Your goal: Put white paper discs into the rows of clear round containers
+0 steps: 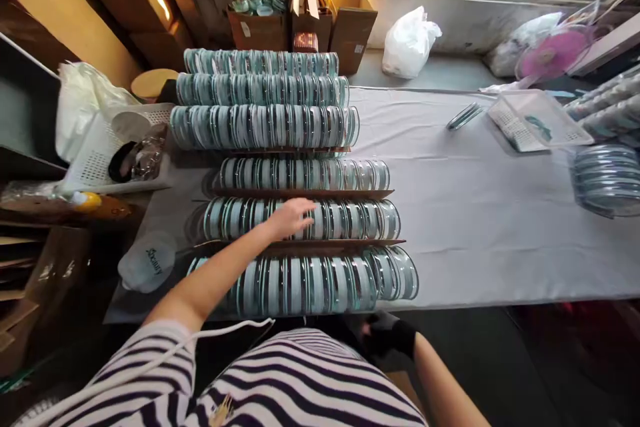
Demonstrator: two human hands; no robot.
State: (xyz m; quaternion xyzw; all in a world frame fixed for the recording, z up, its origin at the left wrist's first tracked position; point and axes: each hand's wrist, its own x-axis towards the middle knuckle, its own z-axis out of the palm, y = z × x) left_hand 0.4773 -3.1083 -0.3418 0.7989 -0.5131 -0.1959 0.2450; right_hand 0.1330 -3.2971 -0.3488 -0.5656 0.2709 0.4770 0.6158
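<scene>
Several rows of round, glass-like discs stand on edge on a table covered with a grey cloth, with thin brown cardboard strips between the near rows. My left hand reaches across and rests on the second row from the front, fingers laid over the disc rims. My right hand wears a black glove and hangs below the table's front edge, close to my striped shirt; its fingers are curled and partly hidden.
A white perforated basket and a white cap lie at the left. Another white tray and stacked discs sit at the right. Cardboard boxes, a white bag and a pink fan stand behind.
</scene>
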